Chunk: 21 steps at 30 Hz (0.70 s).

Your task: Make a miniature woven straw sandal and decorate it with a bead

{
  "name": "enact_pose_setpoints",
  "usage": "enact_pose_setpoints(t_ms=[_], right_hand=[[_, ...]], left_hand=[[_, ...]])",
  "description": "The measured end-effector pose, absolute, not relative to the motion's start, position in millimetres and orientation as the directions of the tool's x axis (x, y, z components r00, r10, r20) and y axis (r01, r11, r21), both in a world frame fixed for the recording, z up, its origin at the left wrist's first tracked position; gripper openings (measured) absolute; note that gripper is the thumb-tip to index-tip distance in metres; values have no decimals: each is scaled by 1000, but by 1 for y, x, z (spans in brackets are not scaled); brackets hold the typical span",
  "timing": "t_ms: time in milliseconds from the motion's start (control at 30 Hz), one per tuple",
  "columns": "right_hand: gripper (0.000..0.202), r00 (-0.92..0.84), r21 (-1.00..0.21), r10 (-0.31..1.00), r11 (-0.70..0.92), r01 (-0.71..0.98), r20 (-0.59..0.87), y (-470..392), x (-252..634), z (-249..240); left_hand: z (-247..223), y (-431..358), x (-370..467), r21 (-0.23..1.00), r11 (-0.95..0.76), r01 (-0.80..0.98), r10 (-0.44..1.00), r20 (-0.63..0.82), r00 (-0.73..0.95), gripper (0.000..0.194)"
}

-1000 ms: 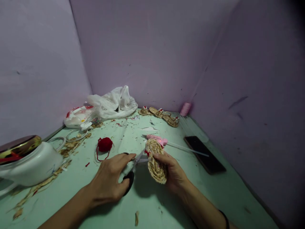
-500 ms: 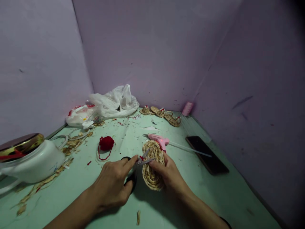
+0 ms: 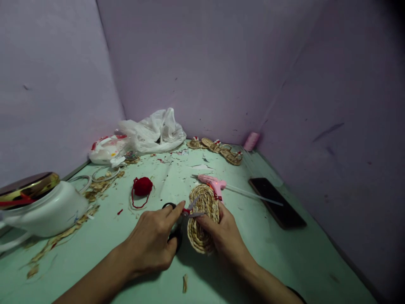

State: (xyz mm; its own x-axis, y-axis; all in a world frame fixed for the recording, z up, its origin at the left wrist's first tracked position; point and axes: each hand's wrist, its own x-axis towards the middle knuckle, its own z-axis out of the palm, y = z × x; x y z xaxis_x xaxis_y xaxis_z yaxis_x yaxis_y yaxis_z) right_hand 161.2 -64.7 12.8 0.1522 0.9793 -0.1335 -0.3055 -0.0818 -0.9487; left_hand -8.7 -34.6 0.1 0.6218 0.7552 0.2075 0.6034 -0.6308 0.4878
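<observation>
My left hand [image 3: 152,238] is closed around the black handles of a pair of scissors [image 3: 187,214], whose blades are spread over the face of a woven straw sole [image 3: 202,234]. A bit of red yarn shows by the scissors' pivot, close to my left index finger. My right hand [image 3: 229,236] grips the oval sole by its right edge, thumb on top and the other fingers mostly hidden behind. Just beyond the sole lies a pink glue gun [image 3: 212,182] with a clear glue stick [image 3: 253,194] poking out of it. A ball of red yarn [image 3: 143,186] rests to the left.
A phone [image 3: 278,204] lies at the right. Small straw slippers [image 3: 221,150], a pink thread spool [image 3: 251,141] and a white plastic bag [image 3: 155,133] stand along the back wall. A white pot-like container [image 3: 57,211] and straw scraps [image 3: 63,234] occupy the left side.
The view has shifted slightly. Both hands hold the same things in nearly the same place; the sole has tilted a little, and the scissors' blades are still apart.
</observation>
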Motion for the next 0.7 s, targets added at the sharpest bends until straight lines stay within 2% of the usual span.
enact_pose_setpoints(t_ms=[200,367,567,700], right_hand=[[36,162,-941,980,-59,-333,-119,-67,160,5],[36,187,-958,977,-48,-283,-104,-66,162,5],[36,165,-975,984,-34,-220,-71,-69,158,8],[36,198,-979,977,-41,-198,-80,-72,157,9]], left_hand=[[-5,-37,-8,618,-574,537,786,232,573,59],[-1,-37,-9,715,-539,444,787,239,569,51],[4,-38,-7,599,-597,533,774,257,579,61],[2,-40,-7,604,-611,511,747,227,625,56]])
